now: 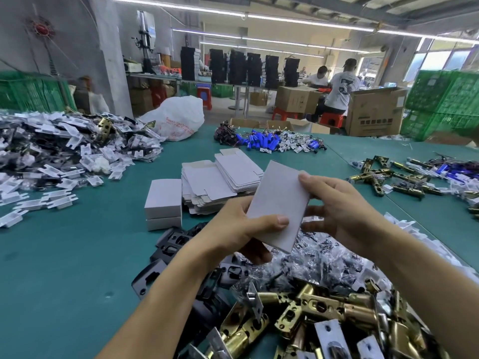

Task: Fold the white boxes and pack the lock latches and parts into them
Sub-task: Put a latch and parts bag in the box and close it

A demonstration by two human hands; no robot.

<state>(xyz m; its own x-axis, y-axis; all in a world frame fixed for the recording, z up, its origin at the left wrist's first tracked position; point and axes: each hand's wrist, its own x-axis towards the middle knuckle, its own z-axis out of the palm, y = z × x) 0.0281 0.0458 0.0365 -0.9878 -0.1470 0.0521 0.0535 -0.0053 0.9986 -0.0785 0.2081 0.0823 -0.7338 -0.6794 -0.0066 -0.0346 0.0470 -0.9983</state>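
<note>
A person holds a flat white box (278, 203) in the air above the near edge of the green desk (64, 255), tilted with its long side running up and away. The left grip (241, 229) is clamped on the box's lower left corner, thumb on the front face and fingers curled underneath. The right grip (344, 203) pinches the box's upper right edge, thumb on top and fingers behind.

Below the box, at the near edge, lies a heap of brass latches (311, 307), clear bags of small parts (324, 255) and black plates (171, 244). Beyond the box sits a stack of unfolded boxes (207, 185). Just to its left are two folded boxes (163, 200), one on the other. White plastic pieces (64, 156) are piled along the left edge, blue batteries (261, 142) lie at the far edge, and more latches (388, 177) lie near the right edge.
</note>
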